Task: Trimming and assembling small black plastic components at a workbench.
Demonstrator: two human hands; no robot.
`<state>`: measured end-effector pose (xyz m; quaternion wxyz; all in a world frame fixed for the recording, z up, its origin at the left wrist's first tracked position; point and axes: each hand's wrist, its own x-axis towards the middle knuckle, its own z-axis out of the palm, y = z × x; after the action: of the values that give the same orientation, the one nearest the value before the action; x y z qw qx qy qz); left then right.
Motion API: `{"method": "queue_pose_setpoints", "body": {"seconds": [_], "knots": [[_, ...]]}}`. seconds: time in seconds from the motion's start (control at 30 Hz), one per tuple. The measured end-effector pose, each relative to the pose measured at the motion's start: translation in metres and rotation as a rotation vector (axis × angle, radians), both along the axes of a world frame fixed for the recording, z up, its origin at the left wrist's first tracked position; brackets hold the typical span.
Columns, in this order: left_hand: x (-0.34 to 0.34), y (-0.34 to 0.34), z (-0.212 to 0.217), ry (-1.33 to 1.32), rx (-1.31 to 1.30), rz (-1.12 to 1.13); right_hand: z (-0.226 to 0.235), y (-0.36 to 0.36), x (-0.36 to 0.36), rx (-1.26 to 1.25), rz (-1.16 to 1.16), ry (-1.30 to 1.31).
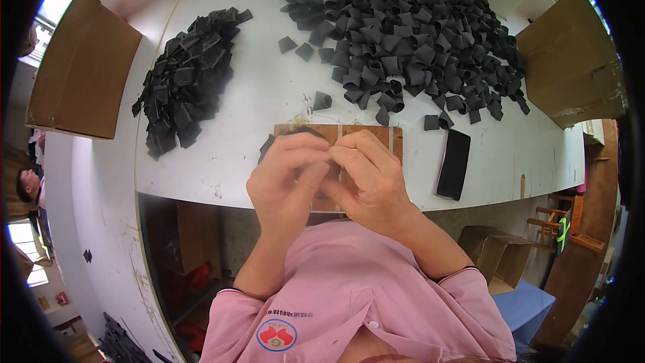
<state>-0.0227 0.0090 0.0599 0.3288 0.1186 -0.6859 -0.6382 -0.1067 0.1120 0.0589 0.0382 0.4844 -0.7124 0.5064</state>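
My left hand [285, 173] and my right hand [373, 173] meet at the fingertips over a brown wooden board [396, 140] at the table's front edge. Both are closed in a pinch, thumbs bent inward. Whatever lies between the fingers is mostly hidden. Black material [267, 146] peeks out beside and behind my left hand; whether it is held or lying on the board I cannot tell. Beyond the board, a large heap of small black fabric loops [410, 40] covers the back right of the table. One loose piece [322, 100] sits just past the board.
To the left is a smaller pile of flatter black pieces [195, 60]. A black phone [454, 165] lies right of the board. Cardboard boxes stand at the left [84, 70] and right [571, 60]. Another person [29, 184] is visible far left. Below right sits an open carton [494, 255].
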Motion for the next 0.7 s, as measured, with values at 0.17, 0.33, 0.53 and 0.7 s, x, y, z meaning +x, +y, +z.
{"method": "queue_pose_setpoints", "body": {"seconds": [0.17, 0.33, 0.53, 0.7], "knots": [[0.002, 0.0, -0.007, 0.218, 0.427, 0.054, 0.002, -0.001, 0.003, -0.024, -0.016, -0.016], [0.006, 0.0, -0.009, 0.26, 0.74, 0.008, 0.008, -0.003, 0.0, -0.036, -0.052, 0.201], [0.007, 0.003, -0.01, 0.238, 0.563, 0.043, 0.005, -0.007, -0.004, -0.065, -0.053, 0.291], [0.011, 0.007, -0.015, 0.202, 0.52, 0.052, -0.018, -0.008, -0.008, -0.233, 0.047, 0.11]]}}
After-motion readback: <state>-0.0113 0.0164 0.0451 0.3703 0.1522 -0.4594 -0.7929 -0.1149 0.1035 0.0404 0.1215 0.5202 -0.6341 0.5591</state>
